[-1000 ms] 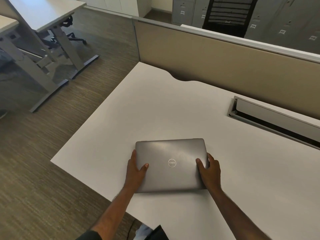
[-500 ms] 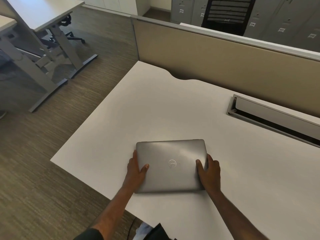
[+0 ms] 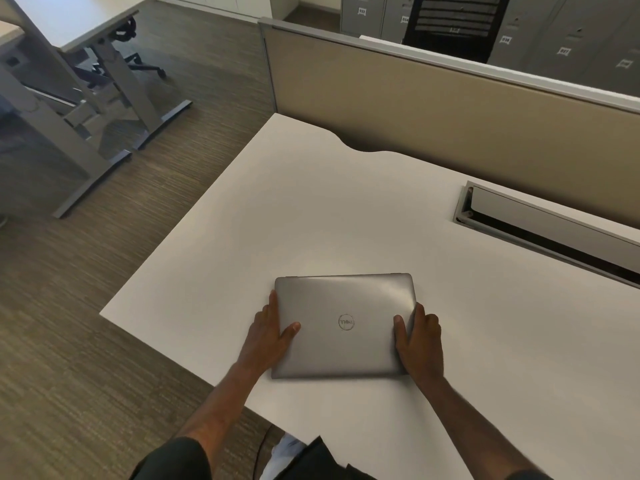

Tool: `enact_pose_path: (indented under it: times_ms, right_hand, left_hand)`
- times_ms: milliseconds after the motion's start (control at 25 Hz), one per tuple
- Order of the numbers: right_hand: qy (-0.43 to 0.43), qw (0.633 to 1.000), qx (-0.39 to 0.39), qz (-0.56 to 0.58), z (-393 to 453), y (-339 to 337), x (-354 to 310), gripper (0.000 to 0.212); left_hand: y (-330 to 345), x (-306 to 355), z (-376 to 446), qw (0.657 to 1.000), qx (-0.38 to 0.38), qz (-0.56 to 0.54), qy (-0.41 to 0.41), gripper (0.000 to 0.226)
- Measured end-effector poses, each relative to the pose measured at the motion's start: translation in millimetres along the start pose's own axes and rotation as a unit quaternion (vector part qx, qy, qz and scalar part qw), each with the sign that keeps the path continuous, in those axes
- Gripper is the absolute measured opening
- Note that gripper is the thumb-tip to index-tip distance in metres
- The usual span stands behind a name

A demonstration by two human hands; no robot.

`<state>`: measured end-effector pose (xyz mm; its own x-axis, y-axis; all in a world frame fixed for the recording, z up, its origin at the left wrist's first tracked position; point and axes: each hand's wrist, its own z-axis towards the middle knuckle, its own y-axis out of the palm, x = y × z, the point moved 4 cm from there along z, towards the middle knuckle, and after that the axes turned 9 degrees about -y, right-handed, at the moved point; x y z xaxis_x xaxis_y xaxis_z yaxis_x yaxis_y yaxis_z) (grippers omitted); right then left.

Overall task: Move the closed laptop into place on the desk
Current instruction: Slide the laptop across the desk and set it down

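Note:
A closed grey laptop (image 3: 344, 323) with a round logo on its lid lies flat on the white desk (image 3: 311, 220), near the desk's front edge. My left hand (image 3: 268, 329) grips its left side, thumb on the lid and fingers along the edge. My right hand (image 3: 420, 337) grips its right side the same way, thumb on top. Both hands hold the laptop between them.
A cable tray slot (image 3: 540, 223) is cut into the desk at the back right. A tan partition (image 3: 433, 98) runs behind the desk. The desk's left edge drops to carpet; another desk frame (image 3: 86, 98) stands at the far left. Grey cabinets (image 3: 571, 29) line the back.
The laptop has turned very slightly between my hands, so that its front edge lies squarer to me; my hands keep the same grip on its sides.

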<state>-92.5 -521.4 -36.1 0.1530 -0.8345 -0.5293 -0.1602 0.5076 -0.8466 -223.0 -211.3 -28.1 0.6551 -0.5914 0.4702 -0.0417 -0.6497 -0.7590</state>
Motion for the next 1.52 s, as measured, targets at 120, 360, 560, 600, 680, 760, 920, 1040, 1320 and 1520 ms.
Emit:
enact_pose_path:
  times_ms: [120,360,560,600,680,760,920,1040,1320,1520]
  right_hand:
    - [0.001,1.000,0.000,-0.015,-0.6,-2.0,-2.7,0.052]
    - [-0.001,0.999,-0.006,-0.037,-2.2,-5.1,-6.3,0.053]
    - [-0.004,0.999,-0.005,-0.048,-1.1,-7.1,-7.9,0.053]
    - [-0.005,0.999,-0.003,-0.049,-1.0,-7.0,-8.1,0.053]
    - [-0.003,0.998,-0.002,-0.055,-1.0,-6.5,-8.3,0.054]
    - [0.000,0.998,-0.002,-0.064,-1.1,-5.3,-8.3,0.056]
    - [0.004,0.996,0.030,-0.082,-0.8,-8.8,-4.0,0.055]
    - [-0.016,0.994,0.038,-0.099,2.5,-10.7,-3.5,0.055]
    - [-0.001,0.995,0.022,-0.100,5.6,-6.2,-10.7,0.049]
    - [0.002,0.996,0.004,-0.092,3.4,-5.5,-12.4,0.050]
  left_hand:
    - [-1.6,2.2,1.5,0.999,0.013,0.035,0.017,0.093]
    - [-2.1,5.0,3.2,0.997,0.015,0.076,0.021,0.093]
    - [-1.7,4.5,5.1,0.994,0.030,0.101,0.026,0.093]
    - [-2.0,4.5,5.5,0.994,0.031,0.105,0.027,0.093]
    - [-2.2,5.1,5.2,0.992,0.034,0.117,0.028,0.094]
    - [-4.2,5.1,2.4,0.990,0.052,0.129,0.020,0.095]
    - [-13.0,8.8,-9.0,0.985,0.119,0.127,-0.012,0.104]
    - [-10.9,10.9,-13.6,0.985,0.132,0.107,-0.034,0.100]
    - [0.1,18.8,-9.2,0.992,0.082,-0.018,-0.089,0.093]
    - [4.1,18.7,-4.6,0.991,0.059,-0.045,-0.111,0.093]
